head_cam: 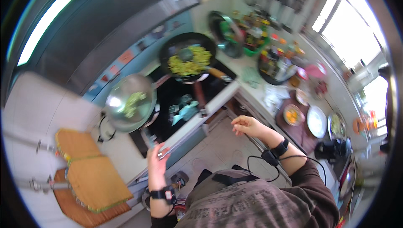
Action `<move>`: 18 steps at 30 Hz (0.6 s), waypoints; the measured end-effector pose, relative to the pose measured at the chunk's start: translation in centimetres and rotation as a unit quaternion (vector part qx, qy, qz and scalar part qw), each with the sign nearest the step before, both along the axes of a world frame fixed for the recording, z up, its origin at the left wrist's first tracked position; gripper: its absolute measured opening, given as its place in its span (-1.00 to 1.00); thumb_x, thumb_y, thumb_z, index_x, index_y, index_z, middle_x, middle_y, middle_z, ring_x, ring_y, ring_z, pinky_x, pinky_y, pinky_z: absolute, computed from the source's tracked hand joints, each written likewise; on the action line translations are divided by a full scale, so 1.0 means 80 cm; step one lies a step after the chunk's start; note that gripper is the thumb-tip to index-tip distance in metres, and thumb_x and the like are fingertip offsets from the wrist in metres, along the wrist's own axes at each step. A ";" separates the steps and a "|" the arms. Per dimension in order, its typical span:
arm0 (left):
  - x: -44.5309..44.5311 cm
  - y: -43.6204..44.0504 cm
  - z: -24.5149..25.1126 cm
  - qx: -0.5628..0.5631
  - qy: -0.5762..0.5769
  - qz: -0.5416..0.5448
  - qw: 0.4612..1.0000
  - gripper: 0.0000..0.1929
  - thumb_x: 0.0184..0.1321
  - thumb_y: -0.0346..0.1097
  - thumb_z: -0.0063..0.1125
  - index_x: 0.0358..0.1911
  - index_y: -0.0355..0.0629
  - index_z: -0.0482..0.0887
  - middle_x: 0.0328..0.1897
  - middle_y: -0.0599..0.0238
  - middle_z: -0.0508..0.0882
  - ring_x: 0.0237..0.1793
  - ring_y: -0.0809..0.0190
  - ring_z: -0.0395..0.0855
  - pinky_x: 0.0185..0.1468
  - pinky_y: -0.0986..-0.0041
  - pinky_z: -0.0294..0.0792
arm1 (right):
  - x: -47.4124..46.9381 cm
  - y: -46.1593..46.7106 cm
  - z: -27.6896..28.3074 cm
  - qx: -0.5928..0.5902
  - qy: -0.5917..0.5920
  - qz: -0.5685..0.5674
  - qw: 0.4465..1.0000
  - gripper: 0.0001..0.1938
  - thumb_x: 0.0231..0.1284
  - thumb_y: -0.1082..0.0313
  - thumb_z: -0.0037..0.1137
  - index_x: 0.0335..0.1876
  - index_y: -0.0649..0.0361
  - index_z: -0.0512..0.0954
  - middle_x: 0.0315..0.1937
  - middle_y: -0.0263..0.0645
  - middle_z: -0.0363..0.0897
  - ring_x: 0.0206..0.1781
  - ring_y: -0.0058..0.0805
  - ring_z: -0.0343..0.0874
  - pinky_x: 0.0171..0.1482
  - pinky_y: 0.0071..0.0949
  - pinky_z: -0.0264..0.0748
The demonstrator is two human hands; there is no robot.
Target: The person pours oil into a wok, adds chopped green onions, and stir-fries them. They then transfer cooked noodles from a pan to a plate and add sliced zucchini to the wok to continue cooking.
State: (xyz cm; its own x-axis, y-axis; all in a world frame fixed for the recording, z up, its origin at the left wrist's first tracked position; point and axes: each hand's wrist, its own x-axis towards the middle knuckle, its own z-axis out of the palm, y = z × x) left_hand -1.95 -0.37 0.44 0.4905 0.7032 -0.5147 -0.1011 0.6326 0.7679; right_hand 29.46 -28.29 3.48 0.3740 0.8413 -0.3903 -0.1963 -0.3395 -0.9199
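My left hand (156, 161) is closed around the end of the handle (149, 136) of a shiny metal pan (138, 81), which is over the left side of the black cooktop (170, 98). Shredded green food (133, 103) lies in that pan. Off to the right, in front of the counter edge, my right hand (248, 126) hangs in the air with fingers loosely curled and nothing seen in it. A dark wok (167, 45) on the far burner holds chopped yellow-green food (192, 61). A wooden-handled turner (217, 73) rests in it, and its brown handle (199, 94) points toward me.
Glossy cutting boards (97, 180) hang on the left wall. A pan lid (226, 35) leans behind the right counter near condiment bottles (255, 35). Farther right are a bowl of orange food (292, 115) and a white plate (316, 121). A cable (315, 161) loops from my right wrist.
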 end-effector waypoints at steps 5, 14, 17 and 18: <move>0.004 -0.075 -0.026 0.033 -0.028 0.257 0.965 -0.30 0.28 0.35 -0.17 0.16 -0.17 0.37 0.09 0.23 0.56 -0.04 0.20 0.54 -0.07 0.37 0.36 | 0.058 -0.146 -0.045 -0.010 -0.024 -0.153 0.988 -0.78 0.34 0.24 0.05 -0.09 0.24 0.51 -0.33 -0.32 0.62 -0.31 -0.60 0.61 -0.24 -0.58 0.54; 0.224 -0.249 -0.078 0.006 0.073 -0.375 0.924 -0.67 0.39 -0.15 -0.02 0.10 -0.16 0.46 -0.13 0.20 0.65 -0.17 0.21 0.68 -0.14 0.45 0.46 | 0.095 -0.288 -0.120 -0.082 0.011 -0.319 0.944 -0.79 0.34 0.24 0.05 -0.17 0.26 0.51 -0.41 -0.33 0.61 -0.41 -0.62 0.60 -0.34 -0.61 0.52; 0.337 -0.295 -0.089 0.037 0.055 -0.486 0.872 -0.67 0.40 -0.16 -0.05 0.12 -0.16 0.44 -0.09 0.21 0.64 -0.15 0.23 0.67 -0.13 0.45 0.45 | 0.105 -0.337 -0.126 -0.066 0.024 -0.387 0.920 -0.80 0.35 0.24 0.04 -0.18 0.25 0.50 -0.42 -0.32 0.60 -0.41 -0.61 0.59 -0.36 -0.61 0.51; 0.371 -0.311 -0.092 0.045 0.042 -0.523 0.850 -0.67 0.41 -0.16 -0.05 0.12 -0.16 0.43 -0.07 0.21 0.64 -0.14 0.24 0.66 -0.13 0.46 0.45 | 0.106 -0.353 -0.130 -0.059 0.024 -0.424 0.903 -0.80 0.35 0.23 0.04 -0.20 0.23 0.48 -0.44 -0.32 0.59 -0.42 -0.61 0.59 -0.37 -0.60 0.50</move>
State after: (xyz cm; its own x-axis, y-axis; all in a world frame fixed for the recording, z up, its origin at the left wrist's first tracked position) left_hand 27.70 -25.28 -6.93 0.8363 -0.0564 -0.5454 0.5374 0.2815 0.7949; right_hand 37.94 -56.55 -6.91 0.8445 0.2117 -0.4920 -0.4711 -0.1435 -0.8703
